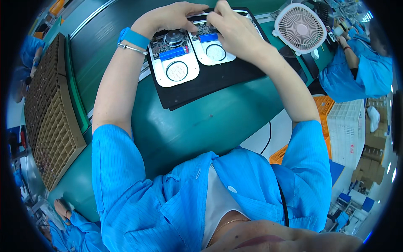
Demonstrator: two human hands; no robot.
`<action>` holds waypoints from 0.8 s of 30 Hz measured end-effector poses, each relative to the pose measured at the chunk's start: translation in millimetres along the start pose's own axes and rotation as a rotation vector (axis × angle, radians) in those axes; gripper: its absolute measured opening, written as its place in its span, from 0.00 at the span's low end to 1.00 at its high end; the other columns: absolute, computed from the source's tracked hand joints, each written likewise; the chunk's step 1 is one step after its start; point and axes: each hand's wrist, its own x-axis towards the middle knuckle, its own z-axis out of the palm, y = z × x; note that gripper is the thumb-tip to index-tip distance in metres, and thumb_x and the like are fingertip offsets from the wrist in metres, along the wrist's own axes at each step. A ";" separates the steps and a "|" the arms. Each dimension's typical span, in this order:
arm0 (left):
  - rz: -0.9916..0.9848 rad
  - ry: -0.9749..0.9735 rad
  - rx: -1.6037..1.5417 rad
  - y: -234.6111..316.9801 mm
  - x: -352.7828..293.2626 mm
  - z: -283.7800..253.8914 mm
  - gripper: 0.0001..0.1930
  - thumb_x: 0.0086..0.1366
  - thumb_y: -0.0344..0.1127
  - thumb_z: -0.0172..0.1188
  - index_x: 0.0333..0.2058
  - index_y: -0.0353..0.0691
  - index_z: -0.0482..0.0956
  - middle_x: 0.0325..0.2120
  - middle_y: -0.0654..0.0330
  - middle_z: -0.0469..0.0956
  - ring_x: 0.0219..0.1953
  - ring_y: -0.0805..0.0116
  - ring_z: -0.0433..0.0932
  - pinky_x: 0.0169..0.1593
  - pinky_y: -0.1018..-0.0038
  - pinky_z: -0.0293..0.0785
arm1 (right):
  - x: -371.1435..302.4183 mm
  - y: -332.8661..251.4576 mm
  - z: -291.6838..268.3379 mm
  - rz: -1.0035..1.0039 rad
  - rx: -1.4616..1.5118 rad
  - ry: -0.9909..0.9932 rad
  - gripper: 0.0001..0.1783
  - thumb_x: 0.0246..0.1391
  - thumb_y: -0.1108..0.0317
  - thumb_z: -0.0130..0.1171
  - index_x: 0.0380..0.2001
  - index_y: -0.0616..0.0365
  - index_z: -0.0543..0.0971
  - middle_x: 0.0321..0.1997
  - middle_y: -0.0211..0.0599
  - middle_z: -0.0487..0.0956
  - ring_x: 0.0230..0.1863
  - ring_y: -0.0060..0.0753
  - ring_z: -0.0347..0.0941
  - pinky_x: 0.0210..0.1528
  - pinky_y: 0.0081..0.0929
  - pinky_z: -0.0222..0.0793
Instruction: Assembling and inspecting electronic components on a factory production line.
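Two white housings with rounded corners lie side by side on a black mat (201, 84). The left housing (158, 74) shows a round grille, a blue battery pack (172, 53) and a round metal part (174, 38) on a circuit board. A second blue battery pack (208, 38) sits in the right housing (205, 58), above its own grille. My left hand (178, 16) reaches over the tops of both, fingers stretched and thumb apart near the right housing's board. Over that board my right hand (235, 31) is closed, fingers curled; whatever they pinch is hidden.
A white round fan (301, 28) stands right of the mat on the green table (201, 122). A cardboard divider tray (54, 117) is along the left side. Co-workers in blue sit at right (357, 71) and lower left (79, 231). Orange (324, 110) and white crates (346, 126) stand at right.
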 end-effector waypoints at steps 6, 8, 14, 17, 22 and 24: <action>-0.099 -0.003 0.203 13.6 -7.0 1.0 0.39 0.58 0.35 0.72 0.69 0.50 0.68 0.62 0.49 0.76 0.60 0.54 0.76 0.65 0.68 0.70 | -45.6 -29.2 9.9 0.011 -0.035 -0.057 0.20 0.43 0.85 0.57 0.42 0.61 0.70 0.42 0.44 0.72 0.38 0.50 0.78 0.34 0.41 0.77; -0.155 -0.047 0.118 10.5 -6.6 -2.5 0.40 0.58 0.35 0.72 0.69 0.51 0.68 0.61 0.48 0.76 0.60 0.53 0.77 0.65 0.66 0.70 | -54.2 -33.3 15.9 -0.028 0.096 0.062 0.21 0.42 0.85 0.55 0.42 0.61 0.70 0.42 0.44 0.73 0.42 0.50 0.76 0.39 0.42 0.76; -0.202 -0.041 0.187 25.8 -5.1 3.0 0.40 0.58 0.36 0.72 0.70 0.51 0.68 0.59 0.47 0.77 0.56 0.53 0.80 0.62 0.66 0.73 | -63.2 -32.4 14.7 0.084 0.327 0.038 0.20 0.51 0.75 0.65 0.45 0.62 0.70 0.49 0.48 0.76 0.53 0.51 0.75 0.51 0.43 0.73; -0.139 0.024 0.301 5.1 -6.6 8.3 0.40 0.58 0.37 0.72 0.70 0.51 0.67 0.59 0.47 0.78 0.56 0.53 0.80 0.61 0.67 0.74 | -62.2 -39.8 14.8 0.034 0.301 0.090 0.22 0.52 0.67 0.70 0.45 0.61 0.71 0.49 0.48 0.77 0.52 0.49 0.76 0.50 0.42 0.73; -0.201 -0.083 0.147 21.1 -3.6 3.8 0.41 0.57 0.39 0.73 0.70 0.51 0.68 0.60 0.47 0.76 0.58 0.52 0.79 0.63 0.66 0.72 | -61.6 -42.2 33.7 0.214 0.267 0.135 0.19 0.52 0.64 0.71 0.42 0.61 0.77 0.38 0.43 0.80 0.40 0.45 0.76 0.41 0.40 0.72; -0.155 -0.043 0.230 18.9 -5.5 4.2 0.42 0.56 0.39 0.74 0.70 0.51 0.68 0.59 0.46 0.77 0.58 0.53 0.79 0.63 0.67 0.73 | -56.7 -49.6 38.2 0.252 0.294 0.178 0.18 0.52 0.65 0.70 0.43 0.62 0.78 0.38 0.44 0.79 0.40 0.45 0.76 0.41 0.40 0.72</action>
